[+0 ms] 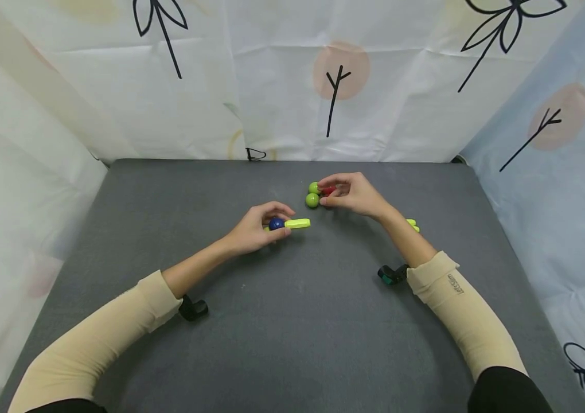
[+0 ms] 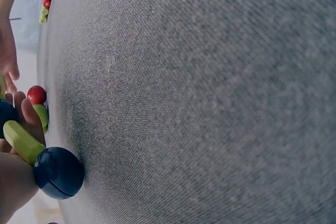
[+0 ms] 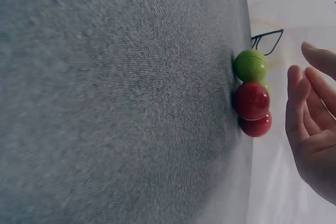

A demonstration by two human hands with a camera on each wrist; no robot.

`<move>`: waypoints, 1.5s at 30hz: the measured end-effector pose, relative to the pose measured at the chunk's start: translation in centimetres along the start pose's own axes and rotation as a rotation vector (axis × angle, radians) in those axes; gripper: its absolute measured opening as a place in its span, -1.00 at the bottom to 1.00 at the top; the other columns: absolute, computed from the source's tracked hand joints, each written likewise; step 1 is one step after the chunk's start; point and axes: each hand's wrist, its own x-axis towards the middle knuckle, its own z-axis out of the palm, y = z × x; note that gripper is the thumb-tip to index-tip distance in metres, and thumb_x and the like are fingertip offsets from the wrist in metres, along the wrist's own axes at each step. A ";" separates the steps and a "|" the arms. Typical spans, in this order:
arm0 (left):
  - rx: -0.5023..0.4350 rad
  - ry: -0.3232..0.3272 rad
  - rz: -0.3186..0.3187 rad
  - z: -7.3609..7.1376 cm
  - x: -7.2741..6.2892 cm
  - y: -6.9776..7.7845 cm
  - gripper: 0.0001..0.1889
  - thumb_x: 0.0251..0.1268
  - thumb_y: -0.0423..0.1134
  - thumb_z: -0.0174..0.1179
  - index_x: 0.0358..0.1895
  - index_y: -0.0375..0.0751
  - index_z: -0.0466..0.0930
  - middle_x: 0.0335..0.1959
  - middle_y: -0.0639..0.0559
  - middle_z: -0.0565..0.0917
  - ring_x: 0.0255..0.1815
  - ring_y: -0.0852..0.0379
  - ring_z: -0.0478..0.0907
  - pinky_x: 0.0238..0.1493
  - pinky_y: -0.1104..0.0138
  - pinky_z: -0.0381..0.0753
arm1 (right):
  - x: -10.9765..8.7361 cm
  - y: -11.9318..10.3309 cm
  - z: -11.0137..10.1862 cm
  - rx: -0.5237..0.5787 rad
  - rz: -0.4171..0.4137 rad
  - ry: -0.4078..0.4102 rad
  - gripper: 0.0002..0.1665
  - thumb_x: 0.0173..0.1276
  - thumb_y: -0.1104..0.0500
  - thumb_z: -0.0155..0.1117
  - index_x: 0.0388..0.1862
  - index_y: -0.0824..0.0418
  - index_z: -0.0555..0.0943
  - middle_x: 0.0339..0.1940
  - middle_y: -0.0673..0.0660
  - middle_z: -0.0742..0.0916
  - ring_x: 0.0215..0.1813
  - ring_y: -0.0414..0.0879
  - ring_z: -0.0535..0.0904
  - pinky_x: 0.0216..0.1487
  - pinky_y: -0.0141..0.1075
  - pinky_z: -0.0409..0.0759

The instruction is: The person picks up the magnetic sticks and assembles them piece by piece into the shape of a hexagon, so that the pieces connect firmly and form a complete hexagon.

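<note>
While both forearms in cream sleeves rest over the grey felt table (image 1: 292, 344), each hand works at its own small cluster of toy pieces. Left hand (image 1: 256, 229): fingers curled round a dark blue ball (image 1: 276, 223) joined to a yellow-green rod (image 1: 297, 223); the rod sticks out to the right of the fingers, lying low over the table near its middle. Left wrist view confirms the blue ball at the end of the yellow-green rod, ball touching the felt, with the thumb and a finger clamped on the rod; a second dark ball sits deeper in the hand, mostly cut off by the frame edge. Right hand (image 1: 354, 194): positioned further back and right of centre, fingertips at a cluster of two green balls (image 1: 312, 199) and a red piece (image 1: 329, 190) resting on the table. Head view shows the fingers bent toward the cluster; right wrist view shows the fingers loosely extended and slightly apart, with a gap between them and the red balls (image 3: 252, 100), so contact cannot be confirmed. In that view a green ball sits directly against the red ones, all on the felt. More yellow-green pieces (image 1: 413, 224) lie on the table just behind the right forearm. White printed cloth (image 1: 292, 80) walls the table on three sides.
</note>
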 end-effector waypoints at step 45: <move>-0.032 -0.001 0.009 -0.3 0.2 0.1 -0.51 0.46 -0.33 0.44 0.33 -0.45 0.56 0.04 -0.23 0.86 -0.36 0.05 0.70 -0.32 0.33 0.73 | -1.9 -0.8 2.4 -0.018 -0.029 -0.087 -0.53 0.38 0.23 0.61 0.25 0.21 0.75 -0.57 0.43 0.69 -0.77 -0.17 0.39 -0.62 -0.37 0.31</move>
